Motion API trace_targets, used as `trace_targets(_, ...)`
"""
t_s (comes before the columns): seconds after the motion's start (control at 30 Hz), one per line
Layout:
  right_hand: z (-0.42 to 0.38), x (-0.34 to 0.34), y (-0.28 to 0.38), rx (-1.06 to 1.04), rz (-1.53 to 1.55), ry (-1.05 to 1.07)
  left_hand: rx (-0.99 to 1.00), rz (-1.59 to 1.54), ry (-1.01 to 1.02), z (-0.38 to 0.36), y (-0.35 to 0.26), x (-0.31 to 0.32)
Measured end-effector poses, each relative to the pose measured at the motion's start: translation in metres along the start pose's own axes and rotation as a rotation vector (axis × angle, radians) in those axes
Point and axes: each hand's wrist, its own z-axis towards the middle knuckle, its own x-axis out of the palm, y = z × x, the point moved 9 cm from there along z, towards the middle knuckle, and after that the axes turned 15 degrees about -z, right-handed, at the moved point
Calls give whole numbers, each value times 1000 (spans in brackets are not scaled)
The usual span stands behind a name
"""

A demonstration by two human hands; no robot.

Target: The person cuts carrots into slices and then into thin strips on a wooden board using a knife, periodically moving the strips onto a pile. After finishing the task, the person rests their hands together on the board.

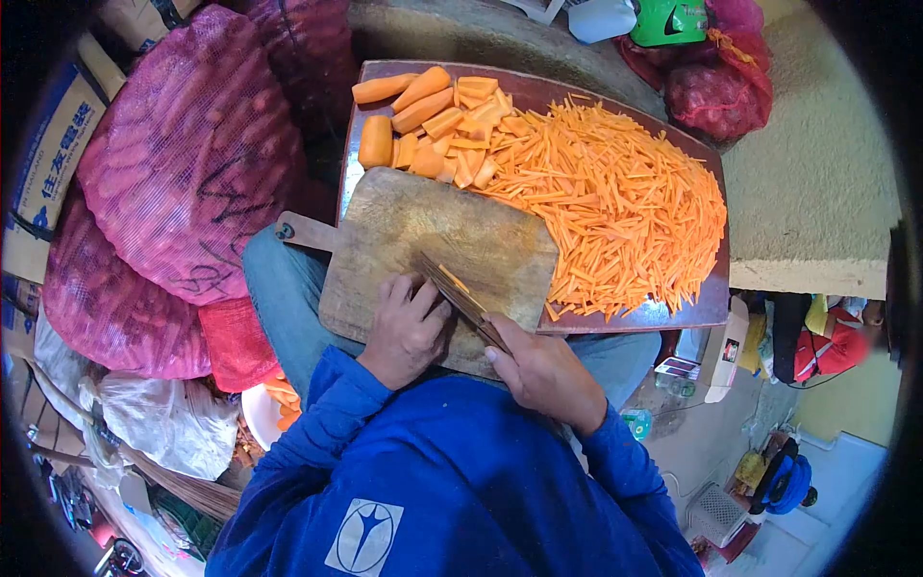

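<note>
We see a carrot piece [452, 280] on the cutting board [404, 221], just under the knife [460, 298]. The right hand [546, 370] is closed around the knife's handle; the left hand [406, 327] presses curled fingers beside the blade. Beyond lie carrot strips [615, 202], carrot chunks [423, 115] and a red mesh sack [183, 154].

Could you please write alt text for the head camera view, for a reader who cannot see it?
A person in a blue top cuts carrot on a wooden cutting board, the right hand gripping a knife and the left hand steadying the piece. Beyond lie a heap of carrot strips and carrot chunks; red mesh sacks stand to the left.
</note>
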Motion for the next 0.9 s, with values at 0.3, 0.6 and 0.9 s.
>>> trace_targets(0.3, 21, -3, 5, -15, 16, -44, -20, -40, -36, -1, 3, -4)
trace_targets(0.6, -15, -13, 8, 11, 31, 2, 20, -33, -42, -3, 2, -5)
trace_targets(0.9, 6, 6, -2, 36, 2, 96, -50, 4, 25, -9, 6, -1)
